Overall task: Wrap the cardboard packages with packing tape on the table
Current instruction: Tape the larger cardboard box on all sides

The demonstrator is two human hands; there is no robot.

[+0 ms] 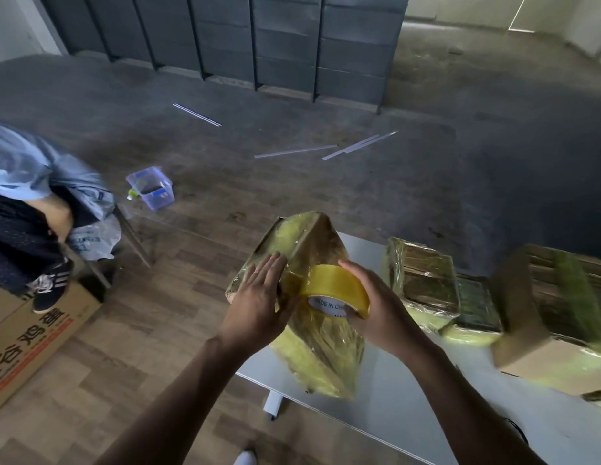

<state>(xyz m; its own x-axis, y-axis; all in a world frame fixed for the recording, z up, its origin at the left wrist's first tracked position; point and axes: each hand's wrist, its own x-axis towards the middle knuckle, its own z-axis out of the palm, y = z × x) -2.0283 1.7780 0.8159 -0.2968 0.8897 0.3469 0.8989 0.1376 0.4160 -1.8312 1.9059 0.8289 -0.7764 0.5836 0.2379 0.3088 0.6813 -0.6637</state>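
You've got the package (309, 236) stood up on one end at the 9 o'clock end of the counter (410, 414). That makes sense to me: on end, the roll can travel round the long sides without the counter getting in the way. Most of what I can see of it is already shiny with yellowish tape.

Your left hand (259, 297) is flat on its 9 o'clock face, fingers straight, not gripping anything, just pressing. I'd guess it's there as a brace so the package doesn't tip or spin when the tape pulls.

Your right hand (376, 307) is curled round the tape roll (332, 286), and the roll sits right against the package's 3 o'clock face. Holding it that tight to the surface probably means short pulls and fewer wrinkles. I can't make out where the free end is stuck, though.

Off at 3 o'clock from all this, a couple of wrapped packages (423, 280) lie flat on the counter. Further along at 3 o'clock is a bigger half-taped box (544, 330). Looks like a done pile parked out of your elbows' way, tbh.
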